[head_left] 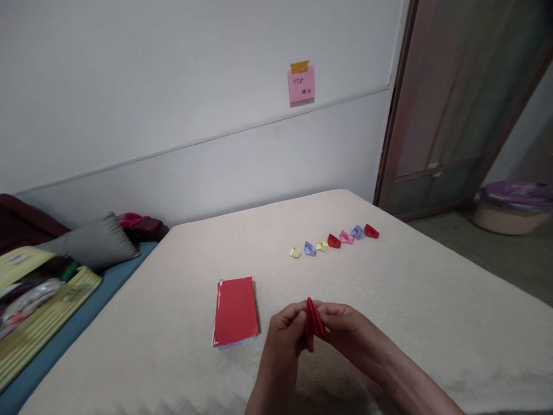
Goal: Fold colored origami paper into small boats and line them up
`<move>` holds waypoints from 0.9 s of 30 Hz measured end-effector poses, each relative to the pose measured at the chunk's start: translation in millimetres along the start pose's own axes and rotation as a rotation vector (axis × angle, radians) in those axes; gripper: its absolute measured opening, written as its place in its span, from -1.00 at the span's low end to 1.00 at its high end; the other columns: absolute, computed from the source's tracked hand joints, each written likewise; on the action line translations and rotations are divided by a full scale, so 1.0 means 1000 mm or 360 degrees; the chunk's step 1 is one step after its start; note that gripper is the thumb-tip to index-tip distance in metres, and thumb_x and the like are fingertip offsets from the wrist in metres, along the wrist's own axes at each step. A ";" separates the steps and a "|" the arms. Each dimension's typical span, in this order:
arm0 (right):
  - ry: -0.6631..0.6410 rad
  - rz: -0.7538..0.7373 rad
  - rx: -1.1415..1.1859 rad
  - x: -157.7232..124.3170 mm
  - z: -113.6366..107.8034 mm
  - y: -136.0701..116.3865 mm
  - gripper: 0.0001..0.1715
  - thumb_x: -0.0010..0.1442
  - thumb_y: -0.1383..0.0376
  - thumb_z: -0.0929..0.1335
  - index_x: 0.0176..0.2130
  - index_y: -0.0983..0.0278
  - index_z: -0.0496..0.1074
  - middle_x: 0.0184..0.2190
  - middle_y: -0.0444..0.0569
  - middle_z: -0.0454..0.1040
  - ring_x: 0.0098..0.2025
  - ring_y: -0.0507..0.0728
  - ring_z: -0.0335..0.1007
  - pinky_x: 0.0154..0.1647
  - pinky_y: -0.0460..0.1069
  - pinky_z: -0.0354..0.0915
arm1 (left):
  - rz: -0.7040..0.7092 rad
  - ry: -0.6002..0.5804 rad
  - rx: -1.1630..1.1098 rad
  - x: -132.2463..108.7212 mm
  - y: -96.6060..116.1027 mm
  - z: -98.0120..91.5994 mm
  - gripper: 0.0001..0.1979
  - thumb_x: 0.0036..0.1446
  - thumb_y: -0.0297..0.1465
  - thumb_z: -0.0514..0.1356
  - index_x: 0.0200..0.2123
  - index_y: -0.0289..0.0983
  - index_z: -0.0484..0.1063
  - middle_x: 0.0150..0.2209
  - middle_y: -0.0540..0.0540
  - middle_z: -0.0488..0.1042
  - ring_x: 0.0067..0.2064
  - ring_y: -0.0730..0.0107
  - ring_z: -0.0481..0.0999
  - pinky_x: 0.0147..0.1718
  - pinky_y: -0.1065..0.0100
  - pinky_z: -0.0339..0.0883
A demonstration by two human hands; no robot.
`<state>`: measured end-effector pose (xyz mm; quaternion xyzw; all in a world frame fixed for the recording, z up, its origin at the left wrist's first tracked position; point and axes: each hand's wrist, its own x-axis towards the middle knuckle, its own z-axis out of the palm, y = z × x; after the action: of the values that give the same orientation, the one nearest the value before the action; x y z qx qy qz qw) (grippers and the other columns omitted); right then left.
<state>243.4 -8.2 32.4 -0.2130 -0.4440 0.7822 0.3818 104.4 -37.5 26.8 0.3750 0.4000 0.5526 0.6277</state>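
**Pinching folded red paper piece [314,319] between both hands**

L hand [283,340] and R hand [352,337] nearly closed, fingers holding piece upright above bed mattress [389,328]. Just L of hands: unfolded stack of red paper [235,311]. Farther out: 7 folded paper pieces [334,241], mixed colours, in row, apparently done. Container: purple-lined basket [512,216] on floor far R, contents hidden.

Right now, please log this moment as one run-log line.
left hand: folded red paper; right hand: same paper; nearby: red paper stack

Dim flat light, soft shadows (slight blur)
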 end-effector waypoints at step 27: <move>0.0677 0.0468 0.0821 0.008 -0.021 0.023 -0.92 -0.09 0.48 0.38 -0.58 0.40 0.47 -0.60 -0.12 0.43 -0.57 -0.09 0.25 -0.55 -0.19 0.18 | -0.0231 0.0125 -0.0679 0.002 -0.009 -0.005 -0.92 0.01 -0.54 0.23 -0.37 -0.33 0.39 -0.47 0.00 0.40 -0.54 0.67 0.29 -0.58 0.61 0.14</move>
<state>243.0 2.1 2.0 -0.3291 -0.1075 0.8531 0.3903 103.3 -36.0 16.5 0.1822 0.3242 0.5924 0.7147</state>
